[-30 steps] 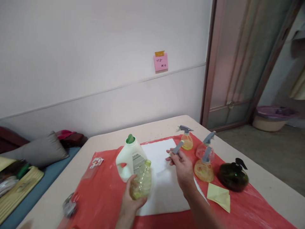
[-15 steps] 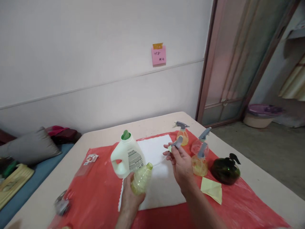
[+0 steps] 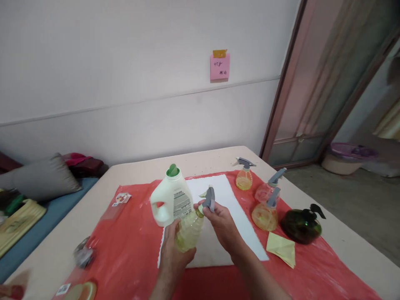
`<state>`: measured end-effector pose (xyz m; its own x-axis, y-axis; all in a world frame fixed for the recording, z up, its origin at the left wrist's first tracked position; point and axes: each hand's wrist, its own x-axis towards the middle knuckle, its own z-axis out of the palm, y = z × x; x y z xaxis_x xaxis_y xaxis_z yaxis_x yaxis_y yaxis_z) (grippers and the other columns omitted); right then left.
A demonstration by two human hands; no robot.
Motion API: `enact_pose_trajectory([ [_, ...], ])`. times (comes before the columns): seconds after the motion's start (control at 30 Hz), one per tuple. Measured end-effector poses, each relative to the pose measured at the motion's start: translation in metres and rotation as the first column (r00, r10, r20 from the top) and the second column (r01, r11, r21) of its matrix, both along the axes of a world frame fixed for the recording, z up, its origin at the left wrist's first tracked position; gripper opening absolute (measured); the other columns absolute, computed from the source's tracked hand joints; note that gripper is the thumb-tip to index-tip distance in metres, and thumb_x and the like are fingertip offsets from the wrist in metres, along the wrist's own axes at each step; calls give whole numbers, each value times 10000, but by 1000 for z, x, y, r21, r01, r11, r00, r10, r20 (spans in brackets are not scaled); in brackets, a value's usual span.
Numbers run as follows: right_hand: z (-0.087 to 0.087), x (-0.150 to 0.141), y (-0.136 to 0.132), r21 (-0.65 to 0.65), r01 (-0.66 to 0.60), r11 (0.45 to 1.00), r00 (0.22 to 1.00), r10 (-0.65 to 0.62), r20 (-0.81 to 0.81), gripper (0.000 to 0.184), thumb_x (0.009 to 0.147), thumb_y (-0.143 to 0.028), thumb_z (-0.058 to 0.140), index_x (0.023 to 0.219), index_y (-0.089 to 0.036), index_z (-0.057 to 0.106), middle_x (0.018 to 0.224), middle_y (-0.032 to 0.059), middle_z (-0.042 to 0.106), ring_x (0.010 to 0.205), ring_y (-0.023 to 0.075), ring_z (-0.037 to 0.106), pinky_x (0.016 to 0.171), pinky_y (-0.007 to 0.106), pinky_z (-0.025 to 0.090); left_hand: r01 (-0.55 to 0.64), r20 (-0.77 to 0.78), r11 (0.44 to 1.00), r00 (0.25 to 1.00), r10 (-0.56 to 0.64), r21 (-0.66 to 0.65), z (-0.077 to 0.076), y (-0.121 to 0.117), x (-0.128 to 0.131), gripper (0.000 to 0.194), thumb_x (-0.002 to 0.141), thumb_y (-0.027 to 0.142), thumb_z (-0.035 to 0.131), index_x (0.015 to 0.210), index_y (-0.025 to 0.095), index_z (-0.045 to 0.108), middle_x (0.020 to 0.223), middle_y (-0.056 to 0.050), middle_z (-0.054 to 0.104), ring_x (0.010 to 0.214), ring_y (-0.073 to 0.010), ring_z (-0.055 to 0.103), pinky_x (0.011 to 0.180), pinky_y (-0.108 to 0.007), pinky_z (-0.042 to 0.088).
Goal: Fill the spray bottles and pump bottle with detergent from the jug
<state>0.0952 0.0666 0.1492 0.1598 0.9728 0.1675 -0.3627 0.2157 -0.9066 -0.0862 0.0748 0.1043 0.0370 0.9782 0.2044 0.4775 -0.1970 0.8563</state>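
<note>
My left hand [image 3: 175,250] is closed around a clear yellow spray bottle [image 3: 190,231], tilted to the right over a white sheet [image 3: 215,254]. My right hand [image 3: 223,225] grips the grey trigger spray head [image 3: 208,199], which sits at the bottle's mouth. Whether its thread is engaged cannot be seen, and its tube is no longer visible outside the bottle. Just behind the bottle stands a white detergent jug [image 3: 171,198] with a green spout in its open neck.
Right of the sheet stand an orange spray bottle [image 3: 244,179], a pink spray bottle [image 3: 265,193], another orange spray bottle [image 3: 265,216], a dark green pump bottle [image 3: 301,226] and yellow paper [image 3: 281,248]. A red plastic cover [image 3: 131,250] lies beneath. Plastic packets [image 3: 83,253] lie left.
My right hand has brought the spray head left and down onto the bottle's mouth, and the tube has gone from view. The camera view has shifted slightly left.
</note>
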Motion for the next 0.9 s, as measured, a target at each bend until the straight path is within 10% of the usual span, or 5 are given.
enact_pose_trajectory([
  [0.6, 4, -49, -12, -134, 239, 962, 962, -253, -103, 332, 789, -489, 768, 927, -201, 676, 943, 59, 700, 934, 258, 640, 820, 349, 520, -96, -111, 994, 989, 100, 45, 1, -14, 11, 659, 612, 153, 656, 1243, 201, 470, 1202, -115, 578, 1177, -310, 561, 989, -440, 476],
  [0.9, 2, -69, -26, -58, 199, 978, 962, -184, 202, 250, 756, -422, 710, 897, -216, 697, 947, 43, 717, 878, 255, 655, 718, 307, 520, -36, 22, 996, 999, 38, -81, 18, -35, 9, 713, 610, 339, 783, 1271, 259, 528, 1292, -123, 625, 1173, -316, 616, 930, -407, 518],
])
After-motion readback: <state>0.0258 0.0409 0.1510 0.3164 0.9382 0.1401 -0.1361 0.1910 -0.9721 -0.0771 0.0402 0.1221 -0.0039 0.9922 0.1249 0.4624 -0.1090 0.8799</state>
